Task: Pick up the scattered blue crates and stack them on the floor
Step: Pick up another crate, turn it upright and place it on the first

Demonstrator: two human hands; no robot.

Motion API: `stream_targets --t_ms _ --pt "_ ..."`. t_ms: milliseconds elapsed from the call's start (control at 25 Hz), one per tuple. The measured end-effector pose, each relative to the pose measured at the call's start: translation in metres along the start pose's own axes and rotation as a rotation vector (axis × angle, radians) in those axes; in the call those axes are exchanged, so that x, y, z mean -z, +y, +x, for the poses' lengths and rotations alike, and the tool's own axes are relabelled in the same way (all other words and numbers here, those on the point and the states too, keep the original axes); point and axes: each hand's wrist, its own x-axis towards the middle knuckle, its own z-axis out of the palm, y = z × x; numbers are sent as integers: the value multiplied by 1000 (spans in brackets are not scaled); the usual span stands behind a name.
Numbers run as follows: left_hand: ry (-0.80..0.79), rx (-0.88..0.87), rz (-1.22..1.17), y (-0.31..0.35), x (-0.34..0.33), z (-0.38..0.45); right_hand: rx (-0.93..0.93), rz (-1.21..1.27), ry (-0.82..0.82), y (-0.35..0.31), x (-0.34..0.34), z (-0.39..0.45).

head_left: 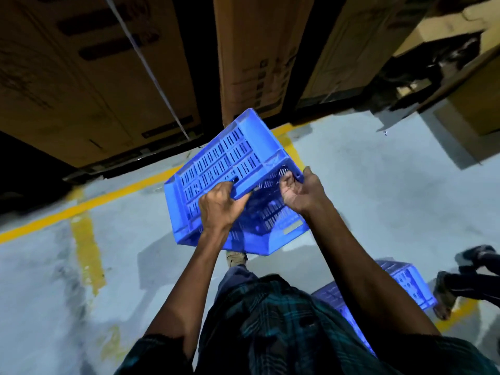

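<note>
Head view, looking steeply down. Blue crate (pixel 230 169) held clear of the floor (pixel 378 185) in both hands, tilted, slotted side wall facing up and open mouth turned toward the wearer. Left hand (pixel 220 205) clenched over the near rim, fingers curled inside the crate, back of the hand uppermost. Right hand (pixel 300 192) gripping the same rim at its right corner, thumb on the outside edge, fingers wrapped under. Both forearms bare, reaching forward from the bottom of the frame above a dark checked garment (pixel 284 320). One foot (pixel 236 259) visible directly beneath the lifted crate. Second blue crate (pixel 405 282) on the floor at lower right, partly hidden behind the right forearm and the garment; whether one crate or several nested cannot be told. Feet of another person (pixel 460 280) just beside that crate at the right edge, in dark footwear. Floor grey and worn, crossed by yellow painted lines (pixel 86 247), one running diagonally from the left edge toward the held crate and one branching off toward the bottom. Large brown cardboard cartons (pixel 94 77) filling the upper part of the frame, standing close together behind the diagonal line, a pale strap (pixel 151 74) running down the left one. Smaller cardboard boxes (pixel 460 104) at upper right, blurred.
</note>
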Motion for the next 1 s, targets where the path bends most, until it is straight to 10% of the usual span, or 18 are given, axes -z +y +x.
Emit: stream_targets --t_ms 320,520,1000 --pt "-37 135 15 32 21 40 -25 -499 -11 -12 53 43" --pt "65 147 13 75 52 67 23 -838 265 -34 94 89" --pt "429 196 166 225 84 75 -56 -1052 69 -148 78 138"
